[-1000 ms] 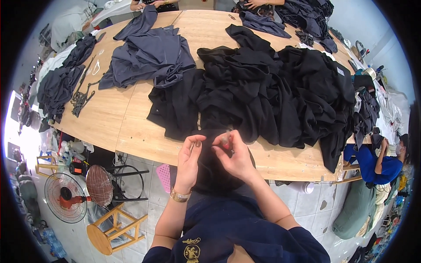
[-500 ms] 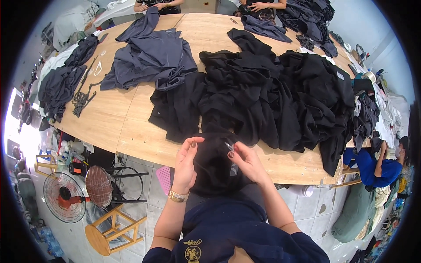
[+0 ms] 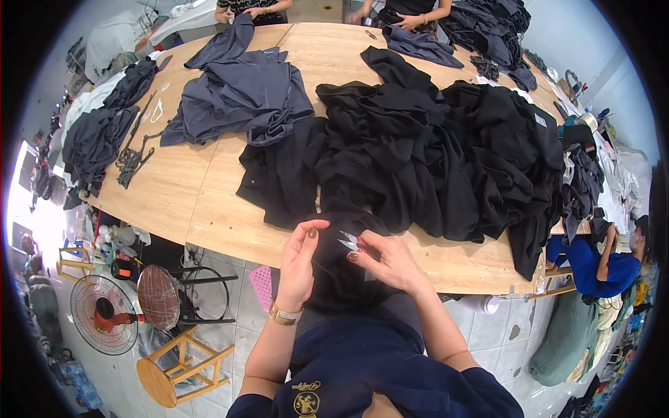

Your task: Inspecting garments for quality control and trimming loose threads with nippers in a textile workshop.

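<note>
Two hands meet at the near edge of the wooden table [image 3: 209, 209], and the relation to watch is the narrow gap between them. Your left hand [image 3: 298, 268] stands upright just left of that gap, palm turned inward, fingers together and slightly curled, the thumb raised; it rests against the black garment [image 3: 334, 279] that hangs from the table edge down toward your lap. Whether the fingers pinch the cloth cannot be told from this view. A gold wristwatch [image 3: 282, 315] circles that wrist.

Between the hands lie the small thread snips [image 3: 348, 241], bright metal, short and pointed. Their long axis runs from lower right to upper left, so the tips point toward your left hand. The snips sit just above the garment's fold.

Your right hand [image 3: 389, 261] is the nearer hand to the snips: its fingers are closed around the handle end, thumb and forefinger pressed on it.

Note the materials. The garment is soft, matte, limp knit that drapes and creases. Beyond it, a large heap of black clothes [image 3: 446, 153] spreads across the table. The table surface is smooth pale wood.
</note>
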A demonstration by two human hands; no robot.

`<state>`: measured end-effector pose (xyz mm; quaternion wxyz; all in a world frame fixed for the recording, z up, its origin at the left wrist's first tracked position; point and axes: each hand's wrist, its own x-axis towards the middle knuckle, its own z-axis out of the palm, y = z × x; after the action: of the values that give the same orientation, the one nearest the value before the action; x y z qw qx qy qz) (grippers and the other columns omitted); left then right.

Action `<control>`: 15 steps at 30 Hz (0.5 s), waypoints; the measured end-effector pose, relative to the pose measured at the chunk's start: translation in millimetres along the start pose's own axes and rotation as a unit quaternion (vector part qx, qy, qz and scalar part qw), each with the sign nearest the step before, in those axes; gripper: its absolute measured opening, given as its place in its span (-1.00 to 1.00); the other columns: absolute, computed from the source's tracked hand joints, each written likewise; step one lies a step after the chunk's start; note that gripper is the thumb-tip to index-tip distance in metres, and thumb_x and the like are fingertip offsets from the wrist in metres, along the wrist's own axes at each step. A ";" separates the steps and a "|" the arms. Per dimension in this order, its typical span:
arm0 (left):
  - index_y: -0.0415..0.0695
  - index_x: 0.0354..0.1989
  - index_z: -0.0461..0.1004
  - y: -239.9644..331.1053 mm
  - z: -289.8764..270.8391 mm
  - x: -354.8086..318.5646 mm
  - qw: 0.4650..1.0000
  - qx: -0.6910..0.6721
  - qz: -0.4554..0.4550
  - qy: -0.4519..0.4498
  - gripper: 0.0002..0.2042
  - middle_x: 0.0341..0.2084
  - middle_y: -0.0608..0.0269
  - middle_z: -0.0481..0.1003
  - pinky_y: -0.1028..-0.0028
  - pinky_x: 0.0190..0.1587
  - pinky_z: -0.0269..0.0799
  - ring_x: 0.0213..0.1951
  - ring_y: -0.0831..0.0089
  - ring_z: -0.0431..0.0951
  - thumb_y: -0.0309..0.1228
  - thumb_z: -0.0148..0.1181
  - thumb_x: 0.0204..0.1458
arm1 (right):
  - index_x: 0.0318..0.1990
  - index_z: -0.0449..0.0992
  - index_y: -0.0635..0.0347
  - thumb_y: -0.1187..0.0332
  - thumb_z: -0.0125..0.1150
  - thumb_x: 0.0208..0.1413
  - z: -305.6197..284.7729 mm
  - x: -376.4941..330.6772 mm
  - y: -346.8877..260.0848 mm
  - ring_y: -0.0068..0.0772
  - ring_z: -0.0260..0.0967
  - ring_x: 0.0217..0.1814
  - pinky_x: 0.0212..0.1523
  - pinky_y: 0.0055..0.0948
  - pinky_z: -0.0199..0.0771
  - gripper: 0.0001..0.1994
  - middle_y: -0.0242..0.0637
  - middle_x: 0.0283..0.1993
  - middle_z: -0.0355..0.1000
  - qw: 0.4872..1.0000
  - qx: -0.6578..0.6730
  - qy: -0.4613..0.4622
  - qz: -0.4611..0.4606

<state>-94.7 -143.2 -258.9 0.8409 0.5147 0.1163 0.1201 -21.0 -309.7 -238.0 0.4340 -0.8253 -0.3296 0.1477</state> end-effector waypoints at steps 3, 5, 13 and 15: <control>-0.24 -0.14 0.38 1.7 0.7 -0.6 1.000 0.013 0.004 0.001 -0.79 -0.23 0.36 0.40 0.68 -0.07 0.16 -0.19 0.72 0.29 -0.38 -0.09 0.19 | -0.47 0.30 0.26 0.10 0.13 0.03 3.5 -0.5 5.5 -0.01 0.24 -0.56 -0.54 -0.29 0.17 -0.64 -0.07 -0.63 0.28 1.000 -0.005 0.013 -0.001; -0.24 -0.14 0.38 2.6 1.1 -0.7 1.000 0.023 0.007 0.000 -0.79 -0.23 0.36 0.40 0.69 -0.08 0.16 -0.19 0.72 0.29 -0.39 -0.09 0.19 | -0.47 0.29 0.26 0.11 0.12 0.04 2.5 -0.3 6.0 -0.05 0.23 -0.58 -0.54 -0.30 0.17 -0.65 -0.09 -0.64 0.26 1.000 0.020 0.017 0.012; -0.25 -0.11 0.36 3.3 4.3 -0.3 0.998 0.043 0.033 0.007 -0.79 -0.26 0.39 0.38 0.73 -0.17 0.16 -0.29 0.77 0.25 -0.40 -0.10 0.19 | -0.44 0.28 0.25 0.20 0.19 0.01 10.5 -3.9 13.7 -0.42 0.08 -0.67 -0.58 -0.45 0.14 -0.70 -0.26 -0.66 0.22 0.994 0.070 0.083 0.003; -0.25 -0.11 0.36 1.8 3.6 -1.7 0.998 0.059 0.034 0.000 -0.80 -0.25 0.39 0.38 0.73 -0.18 0.17 -0.28 0.77 0.26 -0.41 -0.09 0.19 | -0.32 0.37 0.24 0.30 0.27 -0.05 16.1 -2.1 9.3 -0.62 0.06 -0.65 -0.59 -0.59 0.12 -0.75 -0.40 -0.65 0.26 0.972 0.196 0.131 0.002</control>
<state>-95.3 -145.9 -255.6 0.8043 0.5675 0.1052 0.1417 -27.1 -304.9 -255.0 0.6265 -0.7370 -0.2326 0.1015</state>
